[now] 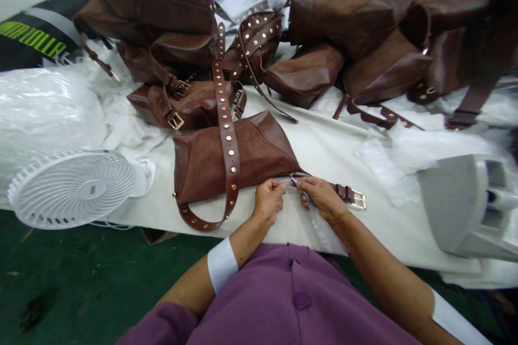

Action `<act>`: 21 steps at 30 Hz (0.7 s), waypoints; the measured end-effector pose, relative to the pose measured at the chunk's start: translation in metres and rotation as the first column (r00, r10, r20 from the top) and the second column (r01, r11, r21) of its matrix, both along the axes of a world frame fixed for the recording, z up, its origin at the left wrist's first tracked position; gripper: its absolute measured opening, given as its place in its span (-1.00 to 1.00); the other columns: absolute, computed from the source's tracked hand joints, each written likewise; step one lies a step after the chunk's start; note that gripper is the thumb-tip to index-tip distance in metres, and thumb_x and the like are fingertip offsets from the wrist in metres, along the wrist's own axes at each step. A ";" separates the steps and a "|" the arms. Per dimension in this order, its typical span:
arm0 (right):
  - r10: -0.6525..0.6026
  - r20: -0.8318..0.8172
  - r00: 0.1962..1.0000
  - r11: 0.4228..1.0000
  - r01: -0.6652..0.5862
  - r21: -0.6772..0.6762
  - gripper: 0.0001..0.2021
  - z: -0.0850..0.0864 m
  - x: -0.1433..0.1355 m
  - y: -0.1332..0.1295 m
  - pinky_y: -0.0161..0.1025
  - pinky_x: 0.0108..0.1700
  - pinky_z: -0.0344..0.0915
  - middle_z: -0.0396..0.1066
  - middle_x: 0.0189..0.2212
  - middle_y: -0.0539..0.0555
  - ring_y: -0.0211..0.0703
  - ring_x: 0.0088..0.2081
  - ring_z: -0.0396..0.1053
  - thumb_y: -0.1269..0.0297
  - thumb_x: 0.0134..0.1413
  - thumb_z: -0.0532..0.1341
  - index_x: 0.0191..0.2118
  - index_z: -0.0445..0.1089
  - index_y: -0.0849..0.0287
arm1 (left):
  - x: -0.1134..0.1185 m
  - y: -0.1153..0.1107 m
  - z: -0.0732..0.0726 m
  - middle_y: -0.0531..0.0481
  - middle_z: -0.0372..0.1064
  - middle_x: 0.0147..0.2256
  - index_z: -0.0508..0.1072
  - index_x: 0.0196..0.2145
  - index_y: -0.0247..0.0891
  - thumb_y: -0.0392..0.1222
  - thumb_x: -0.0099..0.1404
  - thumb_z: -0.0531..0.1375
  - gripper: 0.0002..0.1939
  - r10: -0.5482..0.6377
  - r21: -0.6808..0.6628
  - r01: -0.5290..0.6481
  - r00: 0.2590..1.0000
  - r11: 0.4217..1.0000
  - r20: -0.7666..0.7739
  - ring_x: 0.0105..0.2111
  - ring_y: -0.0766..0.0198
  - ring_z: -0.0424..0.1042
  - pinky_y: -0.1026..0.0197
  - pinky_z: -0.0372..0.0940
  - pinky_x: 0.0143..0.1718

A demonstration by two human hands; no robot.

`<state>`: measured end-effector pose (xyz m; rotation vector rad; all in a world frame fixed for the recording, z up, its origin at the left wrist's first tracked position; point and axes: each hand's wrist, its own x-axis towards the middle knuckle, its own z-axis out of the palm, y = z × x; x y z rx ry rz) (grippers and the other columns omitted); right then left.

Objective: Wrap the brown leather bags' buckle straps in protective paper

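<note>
A brown bag [259, 153] lies on the pale table, its studded strap [229, 140] running across it and looping over the front edge. At the bag's front right corner my left hand [269, 200] pinches one end of a thin whitish strip. My right hand [319, 194] is closed on thin white wrapping [321, 226] that hangs down below it, close to the zipper end. Just beyond my right hand, a strap end with a gold buckle [358, 199] rests on the table.
A white fan [91, 188] lies at the left. Brown bags [149, 0] are piled at the back left, with more bags [348, 16] at the back right. A grey device [457, 205] stands on the right. Clear plastic [48, 113] heaps at the far left.
</note>
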<state>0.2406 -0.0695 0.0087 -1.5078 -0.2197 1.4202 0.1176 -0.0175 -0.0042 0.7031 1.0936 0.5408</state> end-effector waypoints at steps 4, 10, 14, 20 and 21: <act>-0.014 -0.070 0.997 1.000 0.015 0.009 -0.76 -0.001 0.001 0.000 -0.42 -0.69 0.00 0.18 -0.71 -0.11 -0.42 -0.72 0.06 0.24 -0.28 0.32 -0.44 0.33 0.24 | 0.001 -0.004 -0.002 0.22 0.10 -0.61 0.26 -0.41 -0.26 -0.22 -0.05 0.24 -0.76 0.016 0.010 -0.016 1.000 1.000 -0.021 -0.79 0.53 0.02 0.39 -0.16 -0.76; -0.010 -0.096 0.995 1.000 0.013 0.023 -0.79 -0.002 0.002 0.000 -0.44 -0.70 -0.05 0.15 -0.73 -0.13 -0.44 -0.73 0.03 0.28 -0.27 0.28 -0.42 0.32 0.23 | -0.001 0.003 0.008 0.05 0.33 -0.45 0.33 -0.24 -0.30 -0.22 -0.05 0.19 -0.65 -0.083 -0.158 0.095 0.993 0.983 0.085 -0.76 0.50 0.10 0.36 -0.14 -0.74; -0.002 -0.076 0.997 1.000 0.004 0.019 -0.80 -0.002 0.003 0.000 -0.43 -0.69 -0.06 0.15 -0.73 -0.13 -0.44 -0.74 0.02 0.29 -0.26 0.27 -0.41 0.33 0.24 | 0.001 0.009 0.014 0.02 0.30 -0.48 0.39 -0.29 -0.36 -0.06 0.04 0.19 -0.67 -0.099 -0.242 0.120 0.990 0.963 0.100 -0.76 0.53 0.05 0.37 -0.18 -0.72; -0.009 0.005 1.000 0.999 0.009 0.030 -0.75 -0.004 0.004 -0.001 -0.41 -0.68 -0.04 0.17 -0.72 -0.12 -0.43 -0.73 0.03 0.27 -0.26 0.28 -0.35 0.41 0.27 | 0.012 0.013 0.011 0.03 0.25 -0.55 0.36 -0.41 -0.35 0.29 0.13 0.07 -0.45 -0.055 -0.291 0.063 0.998 0.955 0.037 -0.79 0.53 0.00 0.36 -0.22 -0.73; -0.009 0.024 1.000 0.999 0.008 0.039 -0.74 -0.005 0.004 -0.001 -0.40 -0.68 -0.04 0.18 -0.72 -0.12 -0.43 -0.73 0.04 0.27 -0.27 0.28 -0.35 0.41 0.27 | 0.014 0.013 0.011 0.03 0.25 -0.56 0.36 -0.42 -0.35 0.31 0.13 0.06 -0.43 -0.067 -0.292 0.072 0.997 0.954 0.029 -0.79 0.53 -0.01 0.36 -0.22 -0.73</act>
